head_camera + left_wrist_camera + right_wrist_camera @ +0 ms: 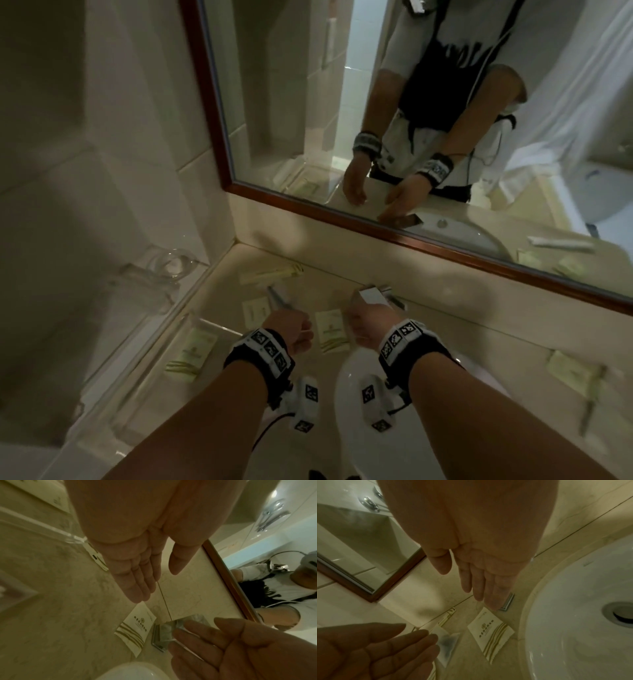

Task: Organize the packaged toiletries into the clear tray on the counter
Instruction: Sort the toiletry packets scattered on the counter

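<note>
Both hands hover over the beige counter with straight fingers, holding nothing. My left hand (291, 325) (157, 586) is above a see-through packet (447, 643) with something grey-blue inside. My right hand (366, 325) (467, 586) is over the faucet base (508, 601). Between the hands a cream packet (331, 329) (137, 627) (491, 631) with olive stripes lies flat. The clear tray (219, 328) (51, 530) stands at the left, with another cream packet (191, 353) by it; I cannot tell whether that one is inside. A further packet (255, 310) lies beyond the left hand.
A white sink (356, 394) (573, 615) with a dark drain (623, 614) sits at the near right. The wood-framed mirror (411, 236) runs along the back. Long packets (270, 272) lie by the back wall, more packets (568, 370) right of the sink. Clear glasses (171, 263) stand in the corner.
</note>
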